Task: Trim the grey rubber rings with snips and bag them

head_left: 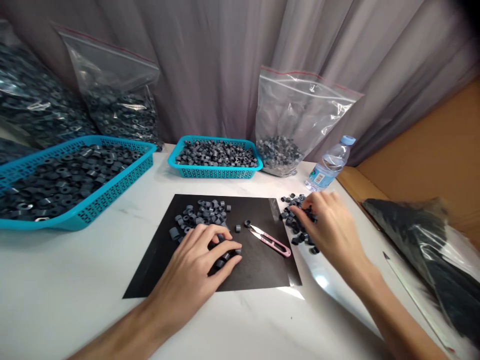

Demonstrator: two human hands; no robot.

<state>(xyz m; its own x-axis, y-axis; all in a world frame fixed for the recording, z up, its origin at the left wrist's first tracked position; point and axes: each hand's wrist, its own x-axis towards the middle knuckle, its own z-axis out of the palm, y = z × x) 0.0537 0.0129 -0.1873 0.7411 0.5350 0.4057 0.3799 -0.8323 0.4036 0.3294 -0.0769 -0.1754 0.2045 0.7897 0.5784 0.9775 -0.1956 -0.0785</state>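
My left hand rests over the black sheet, fingers curled around several small dark rings. Between its thumb and index finger is a small grey ring. Just beyond it lies a loose heap of grey rings on the sheet. My right hand is bent over a second heap of dark rings on the table, fingers closed around a few dark pieces; its far fingertips are hidden. Pink-handled thread snips lie between the hands, tips beside two single rings.
At the back stand a blue basket of rings and, at left, a larger blue basket. Behind are a ring-filled zip bag and another zip bag. A water bottle, a dark plastic bag and a pencil are at right.
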